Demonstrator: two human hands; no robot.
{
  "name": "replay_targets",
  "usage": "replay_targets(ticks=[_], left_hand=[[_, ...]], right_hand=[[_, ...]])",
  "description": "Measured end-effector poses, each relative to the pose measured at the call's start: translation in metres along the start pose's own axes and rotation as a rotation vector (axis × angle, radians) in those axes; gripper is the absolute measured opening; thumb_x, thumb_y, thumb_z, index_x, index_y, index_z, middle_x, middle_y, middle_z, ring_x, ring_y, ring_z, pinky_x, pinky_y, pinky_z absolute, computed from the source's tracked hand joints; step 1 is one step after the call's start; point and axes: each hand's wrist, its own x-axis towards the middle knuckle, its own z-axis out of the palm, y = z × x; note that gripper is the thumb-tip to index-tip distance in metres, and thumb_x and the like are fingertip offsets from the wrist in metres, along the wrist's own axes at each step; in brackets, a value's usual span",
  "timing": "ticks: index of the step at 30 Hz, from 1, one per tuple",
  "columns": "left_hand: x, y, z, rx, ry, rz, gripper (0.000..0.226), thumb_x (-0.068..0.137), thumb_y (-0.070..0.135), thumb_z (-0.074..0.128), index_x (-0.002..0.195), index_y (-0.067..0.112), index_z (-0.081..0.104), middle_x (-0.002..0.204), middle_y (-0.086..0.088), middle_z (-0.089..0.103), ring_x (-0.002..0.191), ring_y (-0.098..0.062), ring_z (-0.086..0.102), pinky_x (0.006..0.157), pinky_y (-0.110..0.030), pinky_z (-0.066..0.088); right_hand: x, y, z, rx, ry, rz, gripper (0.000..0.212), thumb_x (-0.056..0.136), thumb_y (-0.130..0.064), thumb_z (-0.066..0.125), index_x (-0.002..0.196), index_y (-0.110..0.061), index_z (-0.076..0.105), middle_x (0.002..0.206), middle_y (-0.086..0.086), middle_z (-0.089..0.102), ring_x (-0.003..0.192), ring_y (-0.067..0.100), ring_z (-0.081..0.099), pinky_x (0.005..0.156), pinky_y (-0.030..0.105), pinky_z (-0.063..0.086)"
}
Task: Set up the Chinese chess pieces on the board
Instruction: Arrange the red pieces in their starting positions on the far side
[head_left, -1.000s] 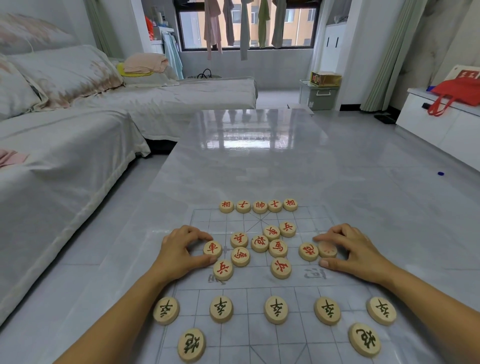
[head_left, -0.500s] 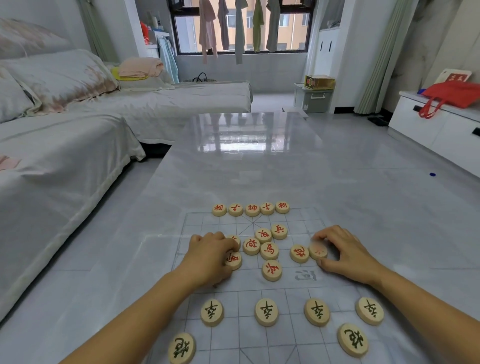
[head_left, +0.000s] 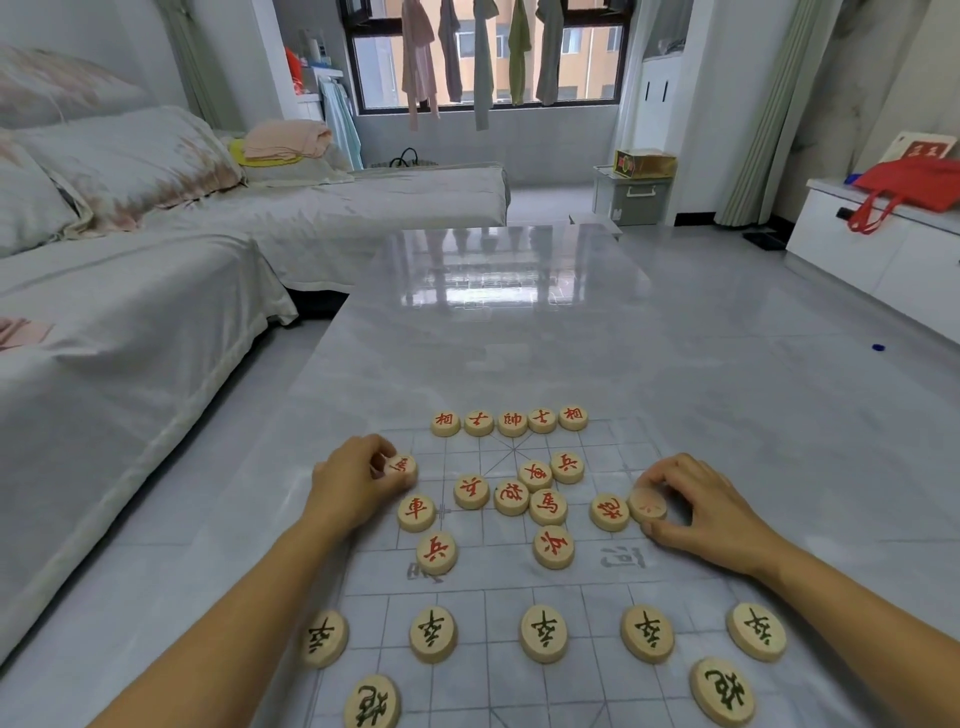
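— What are the hands doing?
— The left hand (head_left: 353, 488) is gripping a red-lettered piece (head_left: 402, 466) at the board's (head_left: 597, 590) ten o'clock. The right hand (head_left: 711, 514) is pinching a blurred piece (head_left: 648, 505) at two o'clock.
— And the others?
— A row of five red pieces (head_left: 511, 422) is sitting at twelve o'clock, and black soldier pieces (head_left: 543, 634) are lying at six.

Covered sofa (head_left: 130, 322), glossy grey table (head_left: 519, 322), clothes hanging by window (head_left: 488, 52), perhaps daylight.

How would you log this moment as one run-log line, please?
stage: red side setup | left hand: grips round wooden red-lettered piece | right hand: pinches round wooden faint-marked piece | far row: five red pieces placed
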Motion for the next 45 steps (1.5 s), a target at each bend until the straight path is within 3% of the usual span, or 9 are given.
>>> replay_targets(ticks=[7,13,17,21,25,29,35,40,45], left_hand=[[0.006,-0.018,-0.008,-0.152,-0.211,0.100,0.039,0.081,0.024,0.068,0.118,0.026,0.056,0.101,0.001,0.052,0.088,-0.012,0.049,0.076,-0.018,0.040],[0.005,-0.018,0.006,-0.152,-0.040,0.109,0.028,0.073,0.031,0.075,0.098,0.031,0.061,0.089,0.005,0.054,0.078,-0.010,0.049,0.077,-0.029,0.042],[0.004,-0.019,0.006,-0.170,-0.020,0.117,0.036,0.070,0.031,0.078,0.100,0.029,0.059,0.089,0.005,0.055,0.077,-0.009,0.049,0.078,-0.031,0.043],[0.004,-0.020,0.007,-0.151,-0.005,0.115,0.036,0.068,0.035,0.078,0.100,0.028,0.060,0.089,0.006,0.056,0.078,-0.008,0.050,0.081,-0.036,0.044],[0.004,-0.019,0.007,-0.116,-0.005,0.132,0.033,0.073,0.037,0.074,0.103,0.027,0.062,0.088,0.008,0.053,0.079,-0.008,0.048,0.085,-0.041,0.045],[0.003,-0.018,0.007,-0.102,-0.014,0.138,0.035,0.075,0.038,0.072,0.107,0.029,0.062,0.089,0.009,0.050,0.080,-0.007,0.047,0.088,-0.042,0.044],[0.003,-0.017,0.006,-0.113,-0.031,0.150,0.036,0.076,0.036,0.071,0.110,0.031,0.062,0.090,0.008,0.049,0.081,-0.008,0.048,0.088,-0.041,0.044],[0.002,-0.018,0.006,-0.107,-0.040,0.154,0.036,0.076,0.037,0.070,0.111,0.031,0.062,0.094,0.004,0.051,0.084,-0.010,0.048,0.088,-0.040,0.044],[0.003,-0.019,0.006,-0.106,-0.037,0.154,0.038,0.076,0.037,0.070,0.113,0.031,0.061,0.094,0.004,0.050,0.082,-0.007,0.046,0.085,-0.034,0.043]], right_hand=[[-0.001,0.000,-0.001,-0.007,-0.012,0.002,0.038,0.060,-0.063,0.051,0.094,-0.049,0.048,0.105,-0.025,0.046,0.099,0.000,0.046,0.082,0.024,0.036],[-0.001,-0.003,-0.002,0.011,-0.008,0.010,0.040,0.063,-0.068,0.047,0.098,-0.049,0.049,0.106,-0.028,0.046,0.101,-0.005,0.043,0.083,0.022,0.035],[0.000,-0.006,-0.006,0.073,-0.012,0.029,0.060,0.056,-0.084,0.042,0.099,-0.045,0.055,0.107,-0.024,0.050,0.103,-0.001,0.045,0.087,0.025,0.037],[0.001,-0.010,-0.006,0.060,-0.007,0.031,0.048,0.061,-0.071,0.042,0.098,-0.044,0.057,0.107,-0.019,0.052,0.102,0.004,0.047,0.092,0.035,0.041],[0.000,-0.011,-0.009,0.087,-0.028,0.034,0.058,0.057,-0.082,0.046,0.100,-0.044,0.057,0.108,-0.018,0.052,0.102,0.004,0.047,0.090,0.030,0.041],[0.000,-0.019,-0.013,0.214,-0.008,0.086,0.010,0.086,-0.037,0.057,0.095,-0.041,0.056,0.105,-0.006,0.058,0.099,0.012,0.053,0.083,0.024,0.042],[0.006,-0.064,-0.010,0.076,-0.028,-0.052,0.023,0.084,-0.028,0.063,0.091,-0.046,0.051,0.096,-0.019,0.055,0.093,0.001,0.049,0.081,0.019,0.040],[0.009,-0.105,0.005,-0.242,-0.185,-0.137,0.037,0.075,-0.056,0.062,0.103,-0.035,0.053,0.094,-0.018,0.050,0.090,0.005,0.045,0.081,0.022,0.040],[0.007,-0.110,0.014,-0.332,-0.243,-0.174,0.033,0.079,-0.058,0.054,0.099,-0.032,0.051,0.098,-0.011,0.053,0.089,0.009,0.044,0.083,0.027,0.040]])
